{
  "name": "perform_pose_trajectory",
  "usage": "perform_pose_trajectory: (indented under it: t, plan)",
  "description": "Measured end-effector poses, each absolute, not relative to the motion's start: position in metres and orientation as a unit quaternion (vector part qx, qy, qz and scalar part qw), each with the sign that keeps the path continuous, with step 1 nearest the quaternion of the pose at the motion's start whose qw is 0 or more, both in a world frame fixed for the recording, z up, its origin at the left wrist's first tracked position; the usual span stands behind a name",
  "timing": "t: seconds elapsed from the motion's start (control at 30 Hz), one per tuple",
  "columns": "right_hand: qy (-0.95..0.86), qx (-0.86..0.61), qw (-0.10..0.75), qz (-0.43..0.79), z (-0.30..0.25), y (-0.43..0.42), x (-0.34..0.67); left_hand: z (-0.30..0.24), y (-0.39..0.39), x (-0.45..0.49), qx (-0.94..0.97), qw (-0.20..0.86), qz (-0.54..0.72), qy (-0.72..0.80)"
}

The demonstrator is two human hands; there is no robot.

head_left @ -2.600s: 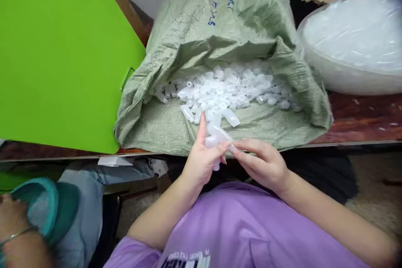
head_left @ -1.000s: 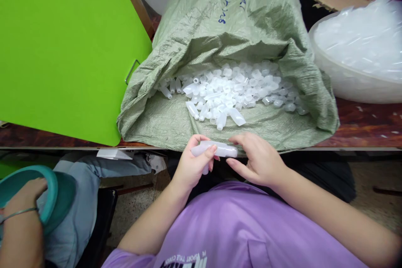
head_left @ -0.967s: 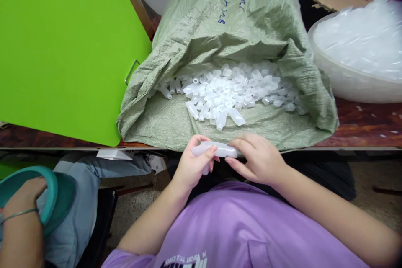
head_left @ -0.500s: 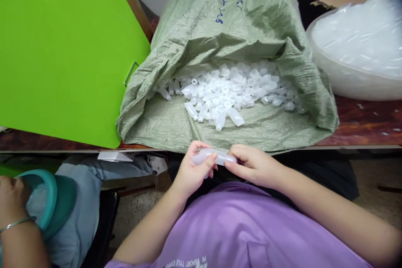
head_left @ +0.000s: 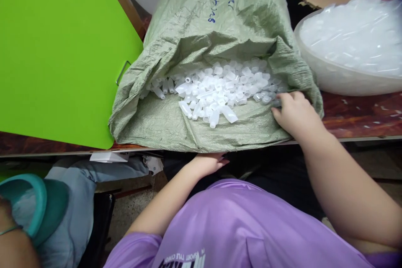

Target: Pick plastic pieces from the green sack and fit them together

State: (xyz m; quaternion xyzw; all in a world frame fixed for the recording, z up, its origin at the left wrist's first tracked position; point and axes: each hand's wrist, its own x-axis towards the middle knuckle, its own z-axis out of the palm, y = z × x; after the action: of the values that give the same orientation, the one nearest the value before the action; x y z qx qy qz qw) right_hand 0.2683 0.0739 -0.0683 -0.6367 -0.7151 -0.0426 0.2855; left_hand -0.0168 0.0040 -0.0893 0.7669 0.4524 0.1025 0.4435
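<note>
On the head camera, I see the left hand [head_left: 210, 163] nearest, low down by the front edge of the worktop [head_left: 354, 113]. The lip of the sack [head_left: 160, 125] hides part of it, so I cannot tell if its grip is open or closed, or has anything in it.

A bit farther in, the right hand [head_left: 297, 113] goes over the front edge to the right end of the sack's mouth. Its fingers are bent, down by the last few white plastic pieces [head_left: 220, 88]. I cannot tell if it has one pinched.

I judge this hand to be the nearer one to those end pieces. Most of the pile lies to the left of its grip, inside the sack's mouth, and runs the long way beside the front edge. At its near side, one piece points at that edge and two lie on a slant.

Past the sack, a heaped bowl [head_left: 339, 79] sits toward the worktop's right side.
</note>
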Motion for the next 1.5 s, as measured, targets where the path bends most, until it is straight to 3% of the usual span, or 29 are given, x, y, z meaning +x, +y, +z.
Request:
perform_pose_trajectory:
  t: [0.13, 0.23, 0.33, 0.5, 0.83, 0.97, 1.07, 1.23, 1.37, 1.5]
  plan:
    - [-0.708, -0.658, 0.253, -0.019, -0.069, 0.077, 0.269, -0.044, -0.004, -0.03, 0.665, 0.605, 0.043, 0.435]
    - [-0.704, -0.674, 0.224, 0.009, -0.057, 0.072, 0.259, -0.015, -0.008, -0.034, 0.546, 0.712, 0.182, 0.402]
    - [-0.716, -0.637, 0.277, 0.064, -0.037, 0.051, 0.236, 0.0, -0.005, -0.028, 0.4, 0.773, 0.35, 0.346]
    - [-0.807, -0.386, 0.391, 0.215, -0.015, 0.001, 0.184, 0.0, 0.008, -0.005, 0.195, 0.746, 0.52, 0.368]
    - [-0.861, -0.292, 0.401, 0.111, -0.038, -0.014, 0.168, -0.001, 0.002, 0.016, 0.068, 0.73, 0.557, 0.389]
    - [-0.812, -0.375, 0.392, 0.215, -0.033, -0.012, 0.163, -0.001, -0.001, 0.018, 0.092, 0.704, 0.59, 0.384]
    - [-0.763, -0.439, 0.337, 0.334, -0.034, -0.012, 0.155, -0.004, -0.001, 0.019, 0.097, 0.685, 0.605, 0.394]
    - [-0.78, -0.451, 0.372, 0.225, -0.04, -0.015, 0.152, -0.007, 0.0, 0.019, 0.079, 0.652, 0.637, 0.405]
    - [-0.763, -0.467, 0.316, 0.317, -0.038, -0.014, 0.152, -0.007, 0.001, 0.02, 0.083, 0.651, 0.642, 0.397]
    - [-0.773, -0.471, 0.318, 0.28, -0.035, -0.011, 0.148, -0.007, 0.001, 0.02, 0.073, 0.645, 0.652, 0.392]
